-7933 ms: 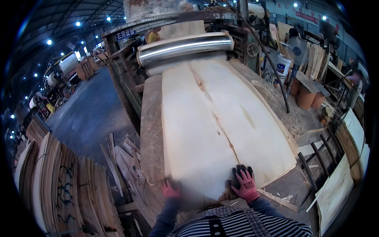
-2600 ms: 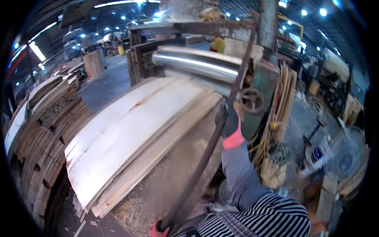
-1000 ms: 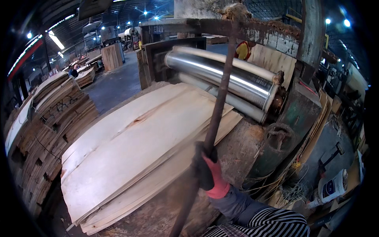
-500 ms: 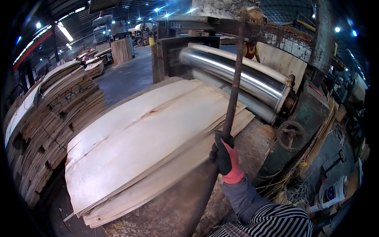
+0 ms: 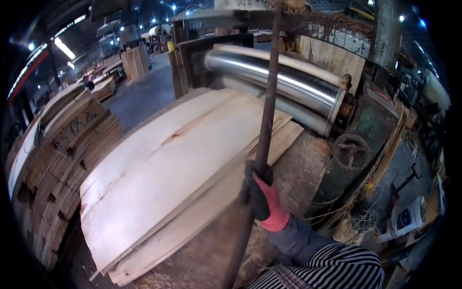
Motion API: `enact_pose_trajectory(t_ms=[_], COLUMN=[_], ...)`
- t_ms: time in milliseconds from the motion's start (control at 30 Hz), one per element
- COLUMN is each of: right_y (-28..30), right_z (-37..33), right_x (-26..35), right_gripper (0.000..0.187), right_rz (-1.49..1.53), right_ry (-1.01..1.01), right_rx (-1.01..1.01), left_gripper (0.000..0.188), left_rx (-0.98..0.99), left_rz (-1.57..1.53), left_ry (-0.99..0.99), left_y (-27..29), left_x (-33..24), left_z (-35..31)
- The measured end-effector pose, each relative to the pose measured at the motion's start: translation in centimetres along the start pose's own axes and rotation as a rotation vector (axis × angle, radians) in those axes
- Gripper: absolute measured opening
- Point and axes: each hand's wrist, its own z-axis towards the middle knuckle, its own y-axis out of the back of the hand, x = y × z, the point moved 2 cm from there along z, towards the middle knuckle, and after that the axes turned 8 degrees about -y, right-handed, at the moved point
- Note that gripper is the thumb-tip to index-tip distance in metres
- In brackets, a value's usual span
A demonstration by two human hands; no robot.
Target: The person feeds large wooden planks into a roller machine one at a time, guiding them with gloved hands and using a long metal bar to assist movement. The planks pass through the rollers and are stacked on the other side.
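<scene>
My right hand [image 5: 263, 198], in a black and pink work glove, is wrapped round a dark, rusty metal pole [image 5: 270, 103]. The pole rises steeply across the picture, from the lower edge to the top. A stack of pale wood veneer sheets [image 5: 183, 149] lies to its left, loosely aligned, with several edges showing on the near side. Across the far end of the sheets stands a machine with a shiny metal roller [image 5: 269, 79]. My left hand is out of the picture.
A tall pile of rough veneer [image 5: 62, 178] stands at the left. Right of the roller are a rusty handwheel [image 5: 352, 151] on a green machine frame, a hammer-like tool [image 5: 405, 180] and a white bucket [image 5: 408, 216]. A person [image 5: 290, 43] is partly visible behind the roller.
The whole view has shifted, so the machine and sheets appear slightly further left. My right hand keeps its grip on the pole. The person behind the roller is less visible.
</scene>
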Motion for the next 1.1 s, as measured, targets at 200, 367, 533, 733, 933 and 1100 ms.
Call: enact_pose_trajectory(t_ms=[200,367,533,733,933,1100], right_y=[-0.7,-0.7,-0.5,-0.8,-0.8,2.2], right_z=[1.8,3.1,3.5,5.4,10.6,14.9], right_x=[-0.3,-0.4,0.2,2.8,9.3,14.2], right_gripper=[0.019,0.020,0.023,0.025,0.022,0.018], right_rz=[-0.010,0.037,0.014,0.016,0.050,0.052], right_ry=[0.004,0.003,0.034,0.086,0.238,0.288], right_rx=[-0.015,0.072,0.070,0.123,0.167,0.273], left_gripper=[0.046,0.047,0.047,0.048,0.048,0.049], left_rx=[0.002,-0.017,-0.035,-0.046,-0.045,0.008], left_rz=[-0.002,-0.003,0.000,-0.002,-0.020,-0.194], left_ry=[0.006,0.065,0.109,0.126,0.129,0.248], left_y=[0.5,0.9,0.9,0.4,-0.4,-0.7], left_x=[0.8,1.5,1.9,2.1,1.9,5.4], left_z=[0.3,0.3,0.1,0.6,0.8,-1.8])
